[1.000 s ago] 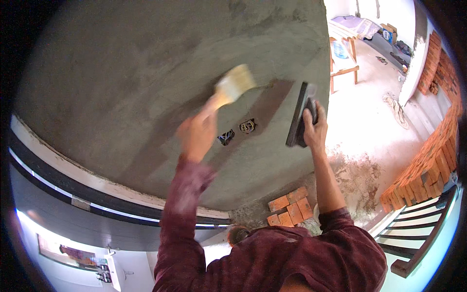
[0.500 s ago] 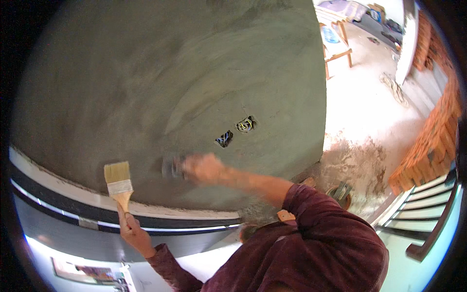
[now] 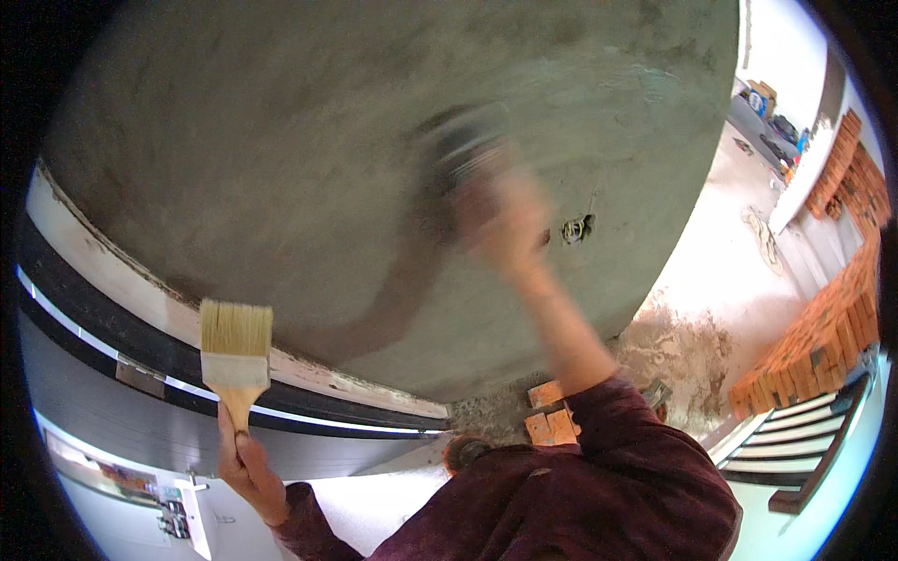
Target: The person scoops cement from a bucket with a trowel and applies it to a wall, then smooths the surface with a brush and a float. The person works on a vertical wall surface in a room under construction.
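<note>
In my left hand (image 3: 251, 472) is a wide paintbrush (image 3: 236, 348), gripped by its wooden handle with the pale bristles pointing up. It stands near the lower left edge of the grey plastered wall (image 3: 281, 178). My right hand (image 3: 500, 210), smeared by motion, is closed round a plastering trowel (image 3: 468, 140). The trowel's dark, blurred blade lies at the plaster, up and left of a wall-box hole (image 3: 576, 229) with wires in it. A second hole is mostly hidden behind my right hand.
A dark frame strip (image 3: 309, 411) edges the wall at the lower left. Loose orange bricks (image 3: 552, 425) lie below the wall. At right are a stained floor (image 3: 683, 346), stacked bricks (image 3: 795, 360) and a dark stair railing (image 3: 795, 439).
My right hand has swept up and to the right across the plaster with the trowel. The paintbrush stays in my left hand, and the whole view has shifted.
</note>
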Tool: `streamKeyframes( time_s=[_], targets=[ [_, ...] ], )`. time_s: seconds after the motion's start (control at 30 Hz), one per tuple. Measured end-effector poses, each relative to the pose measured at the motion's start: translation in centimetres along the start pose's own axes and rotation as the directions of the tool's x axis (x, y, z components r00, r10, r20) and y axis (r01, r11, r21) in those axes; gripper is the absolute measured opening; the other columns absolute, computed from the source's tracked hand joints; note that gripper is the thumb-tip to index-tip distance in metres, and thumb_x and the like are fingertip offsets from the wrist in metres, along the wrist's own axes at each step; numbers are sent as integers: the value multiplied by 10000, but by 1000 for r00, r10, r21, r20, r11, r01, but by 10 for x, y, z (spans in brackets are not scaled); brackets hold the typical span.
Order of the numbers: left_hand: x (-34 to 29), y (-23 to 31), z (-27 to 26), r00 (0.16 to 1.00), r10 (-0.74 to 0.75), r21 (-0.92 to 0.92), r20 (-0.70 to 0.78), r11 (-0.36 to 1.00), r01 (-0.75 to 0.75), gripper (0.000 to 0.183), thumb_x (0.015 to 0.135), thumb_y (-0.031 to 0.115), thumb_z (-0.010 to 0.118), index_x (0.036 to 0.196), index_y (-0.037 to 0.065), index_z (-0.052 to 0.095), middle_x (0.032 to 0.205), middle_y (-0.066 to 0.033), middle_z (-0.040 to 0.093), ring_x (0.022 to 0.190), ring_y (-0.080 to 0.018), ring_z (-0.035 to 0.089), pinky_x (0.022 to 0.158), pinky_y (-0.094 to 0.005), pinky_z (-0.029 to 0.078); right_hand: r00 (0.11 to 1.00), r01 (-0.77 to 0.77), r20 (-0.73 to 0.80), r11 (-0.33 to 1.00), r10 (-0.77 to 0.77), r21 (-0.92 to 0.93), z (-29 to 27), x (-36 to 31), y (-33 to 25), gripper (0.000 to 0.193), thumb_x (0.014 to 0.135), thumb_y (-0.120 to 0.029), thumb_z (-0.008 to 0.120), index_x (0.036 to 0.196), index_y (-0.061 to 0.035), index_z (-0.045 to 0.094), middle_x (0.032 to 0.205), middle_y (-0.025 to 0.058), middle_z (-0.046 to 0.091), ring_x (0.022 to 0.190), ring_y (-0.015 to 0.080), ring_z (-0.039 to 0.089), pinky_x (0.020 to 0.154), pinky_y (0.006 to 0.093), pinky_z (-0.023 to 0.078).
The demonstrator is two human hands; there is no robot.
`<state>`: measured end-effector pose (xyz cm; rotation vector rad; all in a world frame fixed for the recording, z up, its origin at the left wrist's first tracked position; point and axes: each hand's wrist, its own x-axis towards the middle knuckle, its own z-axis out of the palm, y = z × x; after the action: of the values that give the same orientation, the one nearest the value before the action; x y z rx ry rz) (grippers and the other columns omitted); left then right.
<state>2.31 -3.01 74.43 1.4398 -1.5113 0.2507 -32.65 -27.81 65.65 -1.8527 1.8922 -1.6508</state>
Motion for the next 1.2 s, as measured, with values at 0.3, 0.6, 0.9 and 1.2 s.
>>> streamKeyframes(
  time_s=[0.3,0.6,0.9,1.2],
  targets=[
    [21,-53,-5,990,54,-156,130,987,-34,446,905,119,459,1303,-53,565,811,-64,651,553,-65,393,478,-251,321,938,263,-276,949,-210,172,-32,-17,-66,443,869,-252,670,1230,-12,578,968,202,660,871,393,645,757,439,525],
    [36,-46,43,983,110,-257,149,964,-69,435,889,64,461,1287,-81,563,858,-105,671,586,-85,468,497,-260,376,886,455,-27,880,-463,-139,51,-60,-66,473,794,-238,709,1228,-109,573,989,133,632,890,334,629,716,445,533],
    [96,56,179,785,559,-351,266,815,-461,350,911,184,638,1261,190,645,832,-183,670,661,-264,682,555,-358,491,966,-42,258,998,27,53,-36,-181,28,569,838,-266,693,1318,-16,517,1065,198,662,982,396,645,826,446,520],
    [31,-67,79,972,235,80,-9,969,-234,344,922,54,581,1260,-5,613,1117,-209,678,767,-198,712,619,-283,532,936,-313,190,948,298,56,-145,-243,86,522,838,-171,671,1287,48,520,1054,228,662,955,327,673,834,398,518]
  ],
)
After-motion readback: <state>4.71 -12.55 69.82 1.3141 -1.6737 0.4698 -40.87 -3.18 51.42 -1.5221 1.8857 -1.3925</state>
